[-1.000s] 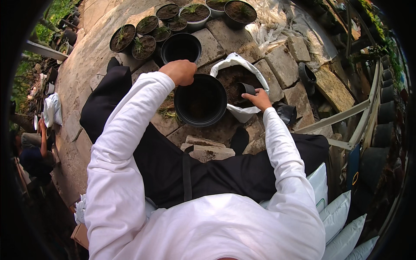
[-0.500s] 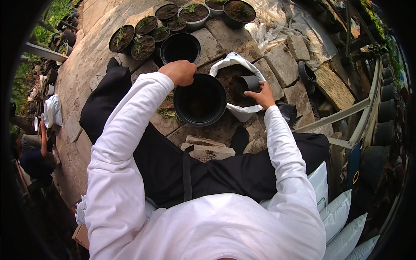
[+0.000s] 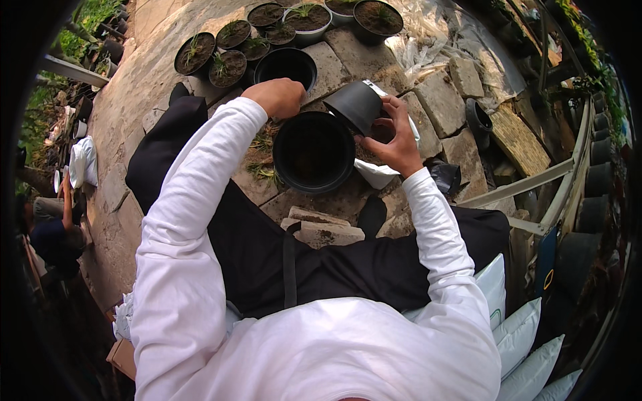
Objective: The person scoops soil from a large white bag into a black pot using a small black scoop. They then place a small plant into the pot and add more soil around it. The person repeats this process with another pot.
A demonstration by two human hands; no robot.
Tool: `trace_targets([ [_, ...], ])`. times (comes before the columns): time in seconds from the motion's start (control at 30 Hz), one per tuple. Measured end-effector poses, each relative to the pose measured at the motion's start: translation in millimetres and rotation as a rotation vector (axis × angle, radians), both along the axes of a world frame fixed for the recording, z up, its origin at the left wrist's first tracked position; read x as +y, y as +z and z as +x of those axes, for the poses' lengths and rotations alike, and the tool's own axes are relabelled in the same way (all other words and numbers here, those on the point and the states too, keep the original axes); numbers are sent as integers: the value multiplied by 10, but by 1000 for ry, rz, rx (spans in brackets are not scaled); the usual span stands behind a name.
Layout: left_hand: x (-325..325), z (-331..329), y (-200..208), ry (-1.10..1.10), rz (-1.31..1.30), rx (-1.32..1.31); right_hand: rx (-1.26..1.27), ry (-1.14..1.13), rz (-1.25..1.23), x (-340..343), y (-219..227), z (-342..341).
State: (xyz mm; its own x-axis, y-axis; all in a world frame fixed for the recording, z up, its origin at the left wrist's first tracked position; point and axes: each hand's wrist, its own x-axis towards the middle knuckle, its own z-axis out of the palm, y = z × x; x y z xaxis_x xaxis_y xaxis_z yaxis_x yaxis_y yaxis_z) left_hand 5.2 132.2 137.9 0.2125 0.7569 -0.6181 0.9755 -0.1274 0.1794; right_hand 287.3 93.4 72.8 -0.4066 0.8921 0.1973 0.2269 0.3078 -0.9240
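Note:
My right hand (image 3: pixel 396 142) grips a small black pot (image 3: pixel 354 107), tipped over toward the large black pot (image 3: pixel 313 152), its mouth facing down and left at that pot's right rim. The inside of the large pot is dark, and I cannot make out how full it is. My left hand (image 3: pixel 277 98) is closed at the large pot's far left rim; its fingertips are hidden. Behind the right hand, a white sack (image 3: pixel 376 175) with its edge rolled down is mostly covered. Another dark pot (image 3: pixel 286 65) stands just beyond my left hand.
Several potted seedlings (image 3: pixel 232 33) stand at the far side. Loose grassy plants (image 3: pixel 262 172) lie left of the large pot. Stone blocks (image 3: pixel 322 230) lie between my legs. At right are a metal frame (image 3: pixel 521 184) and filled white bags (image 3: pixel 518 322). A person (image 3: pixel 57 230) sits far left.
My right hand has lifted the small black pot out of the white sack and brought it left, tilted, to the large pot. My left hand has shifted slightly away from me.

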Motion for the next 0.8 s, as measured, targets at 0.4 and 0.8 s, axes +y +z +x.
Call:
trace_targets([
  [0.4, 23, -6, -33, -2, 8, 14, -290, -419, 175, 139, -439, 375],
  [0.8, 18, 34, 11, -40, -6, 15, -718, -407, -522, -1, -1556, 713],
])
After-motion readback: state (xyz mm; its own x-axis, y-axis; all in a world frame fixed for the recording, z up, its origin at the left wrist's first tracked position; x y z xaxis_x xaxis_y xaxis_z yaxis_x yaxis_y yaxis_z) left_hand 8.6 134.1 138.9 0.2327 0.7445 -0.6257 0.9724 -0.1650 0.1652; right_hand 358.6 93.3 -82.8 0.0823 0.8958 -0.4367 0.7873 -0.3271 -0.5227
